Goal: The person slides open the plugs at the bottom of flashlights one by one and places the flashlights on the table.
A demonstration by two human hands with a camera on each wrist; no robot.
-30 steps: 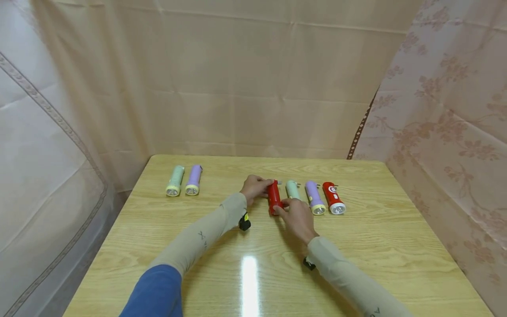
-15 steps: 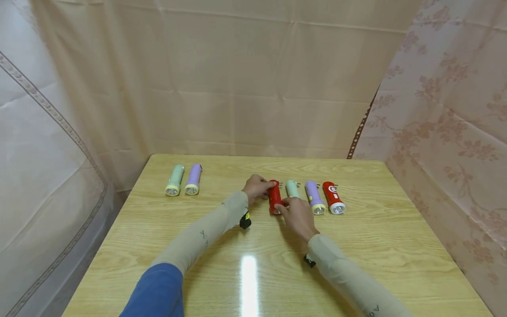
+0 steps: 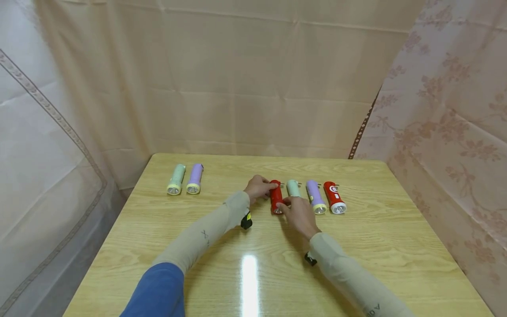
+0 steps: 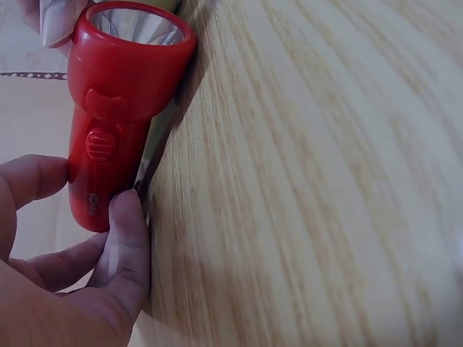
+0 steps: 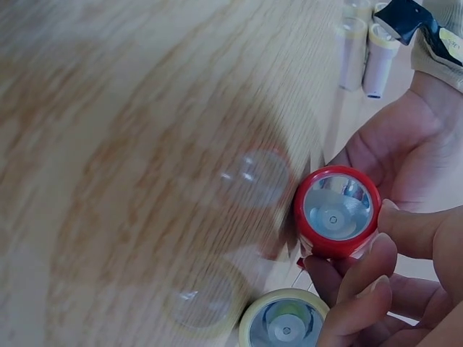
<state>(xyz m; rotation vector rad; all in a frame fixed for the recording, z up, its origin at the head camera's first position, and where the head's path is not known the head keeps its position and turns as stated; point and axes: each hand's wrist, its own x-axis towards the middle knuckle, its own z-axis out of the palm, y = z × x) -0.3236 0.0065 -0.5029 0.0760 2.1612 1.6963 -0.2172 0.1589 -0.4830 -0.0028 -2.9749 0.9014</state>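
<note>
A red flashlight [image 3: 276, 198] lies on the table, its lens end toward me. My left hand [image 3: 258, 187] holds its far tail end, thumb and fingers on either side in the left wrist view. At the lens end, my right hand [image 3: 299, 215] pinches the rim between thumb and fingers. The right wrist view shows the round lens [image 5: 336, 207] face on. Right beside it lies a mint green flashlight [image 3: 293, 188], its front hidden by my right hand. A purple flashlight [image 3: 315, 196] and another red flashlight [image 3: 332, 191] with a white rim continue the row.
At the back left of the wooden table [image 3: 206, 273] lie a mint green flashlight [image 3: 176, 178] and a purple flashlight [image 3: 195, 177], side by side. A beige curtain [image 3: 253, 88] hangs behind the table's far edge.
The red flashlight between my hands has turned slightly, and its lens now shows more. My left thumb has shifted onto its tail end. The other flashlights stay in place.
</note>
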